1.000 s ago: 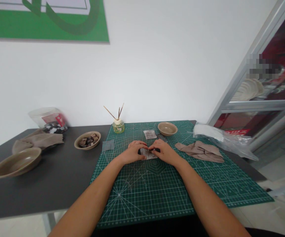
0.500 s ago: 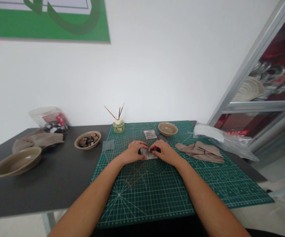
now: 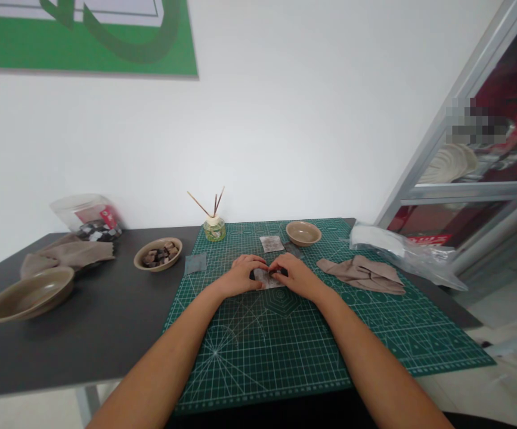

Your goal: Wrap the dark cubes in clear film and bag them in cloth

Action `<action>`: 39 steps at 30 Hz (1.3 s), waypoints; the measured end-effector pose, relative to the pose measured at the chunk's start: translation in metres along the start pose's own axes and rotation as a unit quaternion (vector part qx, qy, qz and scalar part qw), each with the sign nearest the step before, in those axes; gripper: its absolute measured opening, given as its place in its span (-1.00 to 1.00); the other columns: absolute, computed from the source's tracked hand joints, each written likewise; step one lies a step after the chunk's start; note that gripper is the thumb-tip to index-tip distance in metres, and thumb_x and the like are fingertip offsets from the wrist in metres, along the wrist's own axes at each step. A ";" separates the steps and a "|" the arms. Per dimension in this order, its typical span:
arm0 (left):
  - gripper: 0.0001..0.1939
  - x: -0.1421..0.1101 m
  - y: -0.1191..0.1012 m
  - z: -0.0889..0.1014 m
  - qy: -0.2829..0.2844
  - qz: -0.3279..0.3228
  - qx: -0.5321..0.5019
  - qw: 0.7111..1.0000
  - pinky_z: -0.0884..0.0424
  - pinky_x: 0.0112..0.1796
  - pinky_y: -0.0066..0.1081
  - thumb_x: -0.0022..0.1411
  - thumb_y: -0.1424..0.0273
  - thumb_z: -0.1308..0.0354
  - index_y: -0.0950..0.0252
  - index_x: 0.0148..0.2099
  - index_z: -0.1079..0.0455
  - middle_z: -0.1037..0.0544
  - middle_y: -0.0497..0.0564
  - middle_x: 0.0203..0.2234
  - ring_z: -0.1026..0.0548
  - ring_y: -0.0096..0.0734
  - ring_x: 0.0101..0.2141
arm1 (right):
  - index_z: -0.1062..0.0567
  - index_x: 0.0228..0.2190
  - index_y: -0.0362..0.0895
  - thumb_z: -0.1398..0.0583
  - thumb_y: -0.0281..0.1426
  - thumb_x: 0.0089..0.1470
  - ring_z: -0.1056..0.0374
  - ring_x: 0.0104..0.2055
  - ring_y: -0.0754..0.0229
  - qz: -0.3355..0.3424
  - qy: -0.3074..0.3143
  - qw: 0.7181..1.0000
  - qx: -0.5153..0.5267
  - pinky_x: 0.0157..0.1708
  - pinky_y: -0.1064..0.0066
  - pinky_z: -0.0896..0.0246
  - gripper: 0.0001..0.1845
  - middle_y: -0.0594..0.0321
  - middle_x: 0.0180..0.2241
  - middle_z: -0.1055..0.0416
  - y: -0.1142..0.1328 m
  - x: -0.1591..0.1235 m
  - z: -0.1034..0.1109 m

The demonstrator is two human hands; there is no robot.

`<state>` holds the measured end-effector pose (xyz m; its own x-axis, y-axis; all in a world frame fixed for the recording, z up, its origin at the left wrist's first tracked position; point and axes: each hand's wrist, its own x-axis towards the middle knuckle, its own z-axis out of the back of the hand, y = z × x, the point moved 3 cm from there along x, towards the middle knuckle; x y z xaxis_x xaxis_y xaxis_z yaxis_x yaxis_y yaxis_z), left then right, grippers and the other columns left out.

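On my head view, the left hand [image 3: 245, 276] is half curled, fingertips and thumb touching a flat, pale, dark-mottled square [image 3: 269, 280] on the gridded green mat [image 3: 303, 351]. The right hand [image 3: 294, 275] bends its fingers inward over the square's right side; I cannot tell whether they pinch anything. A smooth, round beige bowl [image 3: 303, 234] sits beyond.
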<state>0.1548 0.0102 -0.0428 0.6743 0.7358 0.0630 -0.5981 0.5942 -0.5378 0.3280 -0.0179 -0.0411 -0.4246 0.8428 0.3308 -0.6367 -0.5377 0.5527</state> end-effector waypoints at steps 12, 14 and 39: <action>-0.60 -0.001 -0.002 0.001 0.005 0.005 0.001 1.000 -0.09 0.15 -0.12 0.04 0.41 -0.30 0.16 -0.02 -0.45 -0.40 0.02 0.09 -0.26 -0.12 0.14 | -0.53 -0.30 -0.14 -0.23 -0.60 -0.02 -0.31 -0.20 0.13 -0.014 0.008 1.000 -0.001 -0.18 0.29 -0.22 -0.79 0.21 -0.35 -0.46 -0.006 -0.004 0.004; -0.60 0.000 -0.002 0.001 0.009 0.004 0.001 1.000 -0.09 0.15 -0.12 0.04 0.41 -0.30 0.16 -0.02 -0.45 -0.40 0.01 0.09 -0.27 -0.12 0.13 | -0.52 -0.33 -0.14 -0.22 -0.58 -0.01 -0.31 -0.21 0.14 -0.007 0.004 1.000 -0.004 -0.17 0.28 -0.21 -0.83 0.21 -0.36 -0.45 -0.003 -0.002 0.001; -0.61 -0.001 -0.001 0.000 0.001 -0.001 0.002 1.000 -0.09 0.15 -0.11 0.04 0.39 -0.29 0.11 -0.03 -0.46 -0.41 -0.02 0.08 -0.27 -0.12 0.13 | -0.55 -0.31 -0.12 -0.22 -0.57 0.01 -0.31 -0.19 0.13 0.006 0.010 1.000 -0.002 -0.16 0.27 -0.21 -0.81 0.21 -0.33 -0.48 -0.008 -0.005 0.006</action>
<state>0.1547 0.0093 -0.0427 0.6755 0.7347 0.0628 -0.5987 0.5961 -0.5350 0.3390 -0.0177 -0.0428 -0.4452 0.8356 0.3219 -0.6345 -0.5480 0.5451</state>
